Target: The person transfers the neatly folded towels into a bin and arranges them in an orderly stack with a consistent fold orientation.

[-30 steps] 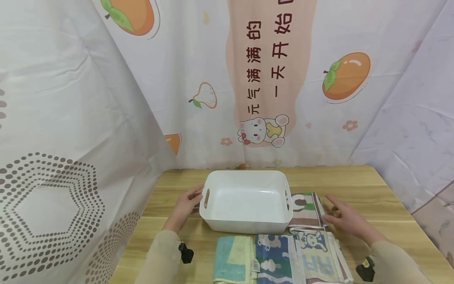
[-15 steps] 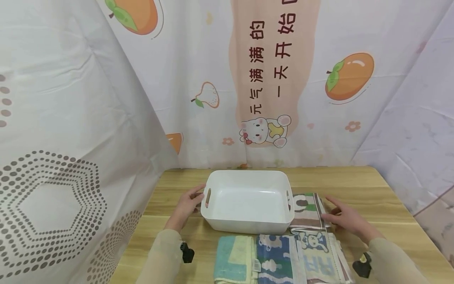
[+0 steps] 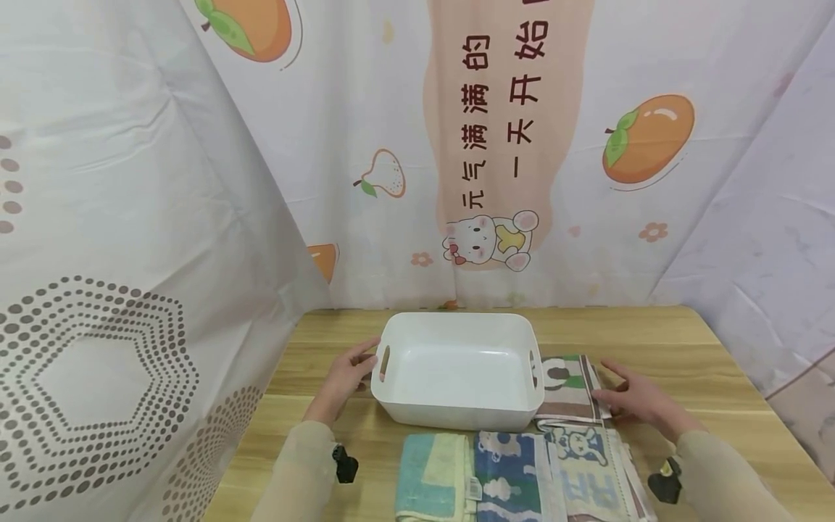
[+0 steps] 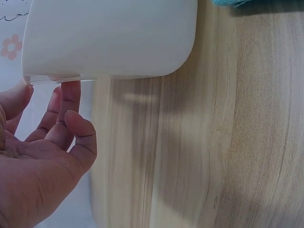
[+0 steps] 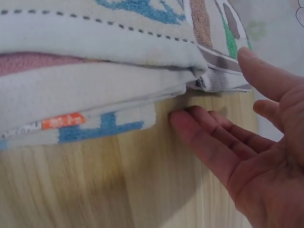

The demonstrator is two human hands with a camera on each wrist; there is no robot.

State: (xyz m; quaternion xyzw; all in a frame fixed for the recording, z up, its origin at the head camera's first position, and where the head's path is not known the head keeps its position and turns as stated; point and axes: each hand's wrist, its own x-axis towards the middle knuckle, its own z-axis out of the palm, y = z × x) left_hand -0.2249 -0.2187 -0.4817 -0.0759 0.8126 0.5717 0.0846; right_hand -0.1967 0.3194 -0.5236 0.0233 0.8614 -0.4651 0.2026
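Left hand (image 3: 343,378), relaxed, touches edge of white bin (image 3: 459,417); right hand (image 3: 638,400), loose, beside striped towel (image 3: 565,403); table (image 3: 691,348) extends rightward.

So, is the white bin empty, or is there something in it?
Empty: the head view looks down into the bin, whose inside shows bare white; the towels lie outside it.

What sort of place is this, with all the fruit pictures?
Perhaps a little curtained-off corner indoors: a wooden table holding a white bin and folded towels stands before a hanging fruit-print curtain.
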